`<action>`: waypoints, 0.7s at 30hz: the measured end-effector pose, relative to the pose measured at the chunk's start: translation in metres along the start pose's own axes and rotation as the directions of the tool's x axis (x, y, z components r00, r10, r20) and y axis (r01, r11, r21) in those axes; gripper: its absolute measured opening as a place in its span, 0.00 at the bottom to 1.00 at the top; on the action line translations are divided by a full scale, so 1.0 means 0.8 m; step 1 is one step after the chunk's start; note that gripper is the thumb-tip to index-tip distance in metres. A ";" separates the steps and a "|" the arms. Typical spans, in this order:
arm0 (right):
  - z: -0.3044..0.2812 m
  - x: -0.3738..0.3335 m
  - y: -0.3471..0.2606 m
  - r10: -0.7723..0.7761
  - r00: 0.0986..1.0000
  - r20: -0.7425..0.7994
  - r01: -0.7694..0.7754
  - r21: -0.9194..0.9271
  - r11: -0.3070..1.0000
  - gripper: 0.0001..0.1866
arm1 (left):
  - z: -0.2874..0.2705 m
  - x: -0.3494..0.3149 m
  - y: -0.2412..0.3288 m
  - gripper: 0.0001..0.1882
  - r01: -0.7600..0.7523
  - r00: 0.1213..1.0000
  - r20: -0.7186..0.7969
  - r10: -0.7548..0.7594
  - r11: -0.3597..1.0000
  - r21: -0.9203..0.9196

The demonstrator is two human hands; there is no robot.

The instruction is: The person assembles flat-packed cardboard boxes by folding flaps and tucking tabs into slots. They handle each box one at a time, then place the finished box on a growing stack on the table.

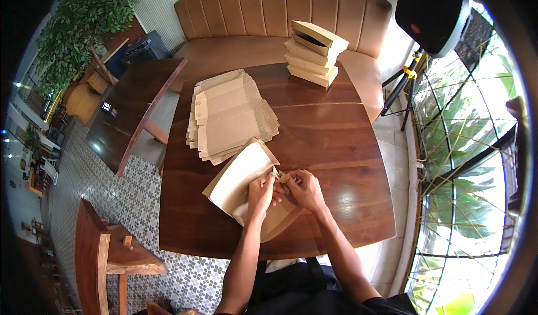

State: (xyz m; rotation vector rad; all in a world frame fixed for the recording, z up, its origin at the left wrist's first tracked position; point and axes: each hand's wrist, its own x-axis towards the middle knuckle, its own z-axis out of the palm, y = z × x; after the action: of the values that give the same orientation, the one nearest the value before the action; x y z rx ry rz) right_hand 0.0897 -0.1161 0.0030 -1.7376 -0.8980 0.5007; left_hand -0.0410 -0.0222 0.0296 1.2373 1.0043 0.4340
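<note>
A partly folded cardboard box (242, 172) stands tilted near the front of the dark wooden table, its panels bent up at an angle. My left hand (262, 195) is closed on the box's inner edge, fingers curled around a small flap. Close beside it, my right hand (303, 188) pinches a tab at the same corner. Both thumbs are almost touching there. Just beyond the box lies a pile of flat, die-cut cardboard blanks (230, 114). Several folded cardboard boxes (314, 57) are stacked at the far right, the top one gaping a little.
The wooden table (330, 147) has curved edges. Behind it curves a brown padded bench (241, 49). A black speaker (431, 15) on a tripod stands at the right by a window. A second table (137, 99) and a wooden chair (101, 253) are on the left.
</note>
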 end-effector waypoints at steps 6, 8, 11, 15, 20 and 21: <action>-0.005 0.001 -0.018 0.243 0.970 0.020 -0.244 0.127 0.961 0.18 | -0.012 -0.014 -0.010 0.11 -0.078 0.994 0.070 0.079 0.997 -0.010; -0.005 0.001 -0.023 0.285 0.958 0.044 -0.288 0.133 0.948 0.18 | -0.007 -0.023 -0.016 0.11 -0.139 0.989 0.059 0.139 0.990 -0.011; -0.004 -0.001 -0.026 0.279 0.960 0.033 -0.281 0.113 0.953 0.19 | -0.003 -0.027 -0.020 0.10 -0.149 0.988 0.020 0.151 0.986 -0.077; 0.000 -0.003 -0.021 0.292 0.955 0.043 -0.295 0.107 0.949 0.19 | 0.000 -0.025 -0.028 0.11 -0.218 0.976 -0.015 0.218 0.965 -0.146; 0.001 0.003 -0.013 0.341 0.934 0.109 -0.356 0.177 0.918 0.17 | 0.002 -0.022 -0.037 0.12 -0.239 0.970 -0.018 0.241 0.948 -0.210; 0.001 0.003 -0.012 0.340 0.932 0.127 -0.360 0.206 0.910 0.17 | 0.003 -0.022 -0.038 0.12 -0.238 0.971 -0.023 0.239 0.946 -0.221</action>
State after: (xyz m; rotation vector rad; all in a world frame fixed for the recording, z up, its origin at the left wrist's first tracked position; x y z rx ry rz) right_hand 0.0877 -0.1121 0.0116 -1.6792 -0.5602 0.8888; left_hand -0.0555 -0.0469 0.0084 1.1587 0.7808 0.7135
